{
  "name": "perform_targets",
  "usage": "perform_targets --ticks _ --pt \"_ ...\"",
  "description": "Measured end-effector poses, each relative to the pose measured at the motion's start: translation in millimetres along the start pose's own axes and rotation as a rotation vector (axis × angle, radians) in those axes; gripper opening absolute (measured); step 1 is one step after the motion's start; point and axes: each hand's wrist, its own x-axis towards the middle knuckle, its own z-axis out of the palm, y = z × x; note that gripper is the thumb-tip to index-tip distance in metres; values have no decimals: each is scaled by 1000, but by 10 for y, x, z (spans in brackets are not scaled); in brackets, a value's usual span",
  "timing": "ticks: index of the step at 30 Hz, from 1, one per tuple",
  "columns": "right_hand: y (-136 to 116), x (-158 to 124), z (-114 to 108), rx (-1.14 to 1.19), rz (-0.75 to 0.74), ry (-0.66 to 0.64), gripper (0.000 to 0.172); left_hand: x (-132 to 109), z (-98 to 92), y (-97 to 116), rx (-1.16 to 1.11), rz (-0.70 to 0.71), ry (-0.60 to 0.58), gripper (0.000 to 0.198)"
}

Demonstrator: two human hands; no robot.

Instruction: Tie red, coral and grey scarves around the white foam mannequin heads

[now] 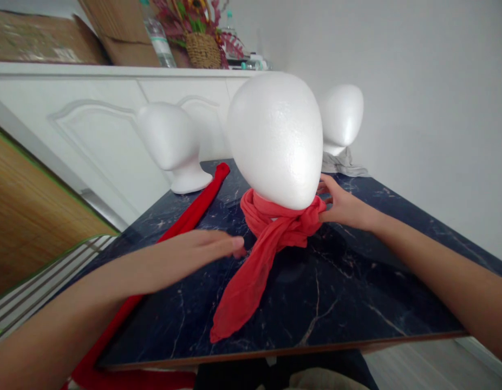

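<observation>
A coral-red scarf (265,265) is wrapped around the neck of a white foam mannequin head (275,135) standing at the middle of the table. One long tail of it hangs down the front and lies toward the near left. My right hand (342,206) is at the right side of the neck, thumb and fingers on the scarf's bunched edge; its fingertips are partly hidden. Just left of the tail, my left hand (214,245) is held with fingers stretched out, holding nothing. Its far fingers are slightly blurred.
On the dark marbled table (340,309), a bright red scarf (202,203) runs along the left and over the near edge. A second foam head (169,135) stands back left. Another foam head (344,114), with a grey cloth (344,162) at its base, stands back right. White cabinets (100,124) rise behind.
</observation>
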Motion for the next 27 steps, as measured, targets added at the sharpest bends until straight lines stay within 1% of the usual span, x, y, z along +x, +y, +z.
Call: perform_targets --ticks 2,3,4,6,8,9,12,14,16,19,20,22,24,27 --pt "25 55 -4 112 -14 -108 95 173 -18 -47 -48 0 175 57" --pt "28 76 10 188 -10 -177 94 275 2 -71 -92 23 220 68" --pt "29 91 35 266 0 -241 93 373 40 -85 -142 63 220 79" --pt "23 97 103 396 25 -317 92 527 147 -75 -219 166 152 97" --pt "5 73 167 471 25 -313 94 605 254 -6 -227 250 104 108" --pt "-10 51 184 490 15 -287 96 621 295 46 -213 275 105 111" --pt "-76 -30 128 497 -23 -156 94 653 359 245 -189 306 136 113" --pt "-112 -75 -13 456 -31 -38 89 733 376 400 -186 349 146 109" --pt "-112 -98 -223 396 -37 53 83 902 401 570 -208 422 165 98" --pt "-12 -81 -603 348 -54 132 81 1315 474 823 -321 487 202 72" --pt "47 -63 -728 352 -59 152 82 1478 509 896 -369 485 203 69" --pt "195 -15 -947 368 -61 184 83 1812 593 1009 -437 470 205 76" --pt "365 43 -1100 378 -48 193 79 2127 686 1072 -444 468 228 85" --pt "640 141 -1181 313 -16 226 78 2536 823 1081 -439 513 253 93"
